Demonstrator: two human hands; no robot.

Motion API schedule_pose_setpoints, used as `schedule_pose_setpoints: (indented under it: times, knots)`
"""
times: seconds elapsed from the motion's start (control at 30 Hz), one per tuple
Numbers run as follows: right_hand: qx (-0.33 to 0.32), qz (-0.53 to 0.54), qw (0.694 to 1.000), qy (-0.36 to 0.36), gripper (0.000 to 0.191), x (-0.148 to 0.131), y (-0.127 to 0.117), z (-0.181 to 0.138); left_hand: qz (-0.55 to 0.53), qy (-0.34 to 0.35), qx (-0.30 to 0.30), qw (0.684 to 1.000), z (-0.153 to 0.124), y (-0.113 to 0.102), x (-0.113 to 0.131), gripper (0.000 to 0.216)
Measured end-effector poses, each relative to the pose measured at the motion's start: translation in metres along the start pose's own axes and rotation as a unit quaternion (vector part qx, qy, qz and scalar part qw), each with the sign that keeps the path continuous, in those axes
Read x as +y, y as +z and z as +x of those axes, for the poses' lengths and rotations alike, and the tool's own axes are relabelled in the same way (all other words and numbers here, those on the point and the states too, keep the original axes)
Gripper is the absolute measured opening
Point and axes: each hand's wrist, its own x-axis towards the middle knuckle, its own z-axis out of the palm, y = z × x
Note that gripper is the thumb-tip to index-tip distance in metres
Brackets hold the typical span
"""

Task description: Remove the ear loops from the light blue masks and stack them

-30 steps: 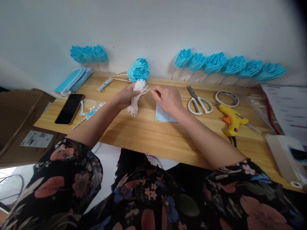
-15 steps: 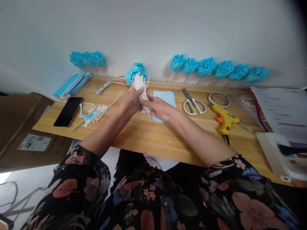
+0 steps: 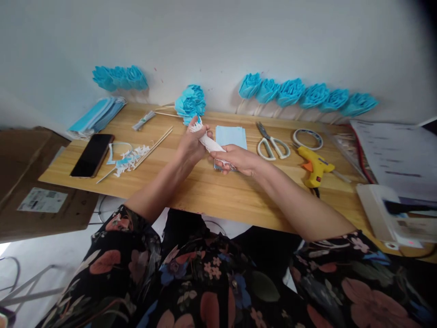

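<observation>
Both hands hold a bundle of white elastic strings (image 3: 208, 142) above the wooden tabletop (image 3: 211, 191). My left hand (image 3: 190, 145) is closed round the bundle's upper end. My right hand (image 3: 235, 159) is closed round its lower end, so the bundle lies slanted between them. Just behind my right hand a flat light-blue mask sheet (image 3: 231, 135) lies on the table. A blue paper-like flower (image 3: 190, 103) sits right behind my left hand.
White-handled scissors (image 3: 271, 145), a tape roll (image 3: 307, 138) and a yellow glue gun (image 3: 314, 166) lie to the right. A phone (image 3: 91, 155), mask scraps (image 3: 128, 159), wooden sticks (image 3: 155, 145) and stacked masks (image 3: 97, 115) lie left. Blue flowers (image 3: 307, 94) line the wall. Papers (image 3: 392, 155) at far right.
My right hand left the blue sheet and joined my left on the string bundle. The bundle went from upright to slanted between both hands.
</observation>
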Motion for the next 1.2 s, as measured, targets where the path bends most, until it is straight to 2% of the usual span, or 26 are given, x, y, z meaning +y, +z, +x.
schedule_pose_setpoints:
  times: [0.13,0.23,0.37,0.43,0.5,0.57,0.67,0.77,0.83,0.97,1.07,1.2]
  knots:
    - [-0.033,0.066,0.997,0.009,0.019,-0.007,-0.009,-0.013,0.028,0.008,0.011,1.000,0.009,-0.006,0.000,0.051]
    - [-0.032,0.096,0.995,0.002,0.019,-0.018,-0.021,-0.024,0.070,0.018,-0.003,0.997,0.008,-0.018,0.003,0.047]
    - [-0.007,0.117,0.993,-0.025,0.019,-0.031,-0.042,-0.030,0.069,0.074,-0.003,0.995,-0.017,-0.032,0.007,0.050]
    - [0.016,0.135,0.990,-0.035,0.019,-0.035,-0.050,-0.030,0.030,0.079,0.001,0.996,-0.036,-0.030,0.006,0.042]
    - [0.035,0.146,0.988,-0.043,0.019,-0.039,-0.054,-0.028,0.006,0.034,-0.041,0.999,-0.053,-0.021,0.001,0.034]
    - [0.036,0.142,0.988,-0.052,0.019,-0.041,-0.050,-0.027,-0.012,-0.033,-0.108,0.993,-0.063,-0.006,-0.006,0.034]
    - [0.009,0.103,0.992,-0.066,0.023,-0.034,-0.036,-0.028,-0.063,-0.099,-0.189,0.975,-0.063,0.015,-0.015,0.036]
    - [-0.017,0.054,0.997,-0.051,0.024,-0.015,-0.020,-0.031,-0.081,-0.155,-0.235,0.956,-0.055,0.023,-0.020,0.045]
    - [-0.029,0.043,0.998,-0.035,0.022,0.000,-0.013,-0.034,-0.082,-0.186,-0.235,0.951,-0.052,0.021,-0.021,0.039]
    - [-0.034,0.058,0.997,-0.023,0.020,0.020,-0.009,-0.035,-0.119,-0.195,-0.175,0.958,-0.052,0.017,-0.021,0.014]
    - [-0.036,0.073,0.996,-0.020,0.021,0.024,-0.010,-0.032,-0.136,-0.195,-0.150,0.960,-0.050,0.018,-0.017,0.008]
    - [-0.031,0.078,0.996,-0.018,0.024,0.023,-0.011,-0.027,-0.127,-0.172,-0.148,0.966,-0.046,0.022,-0.006,0.007]
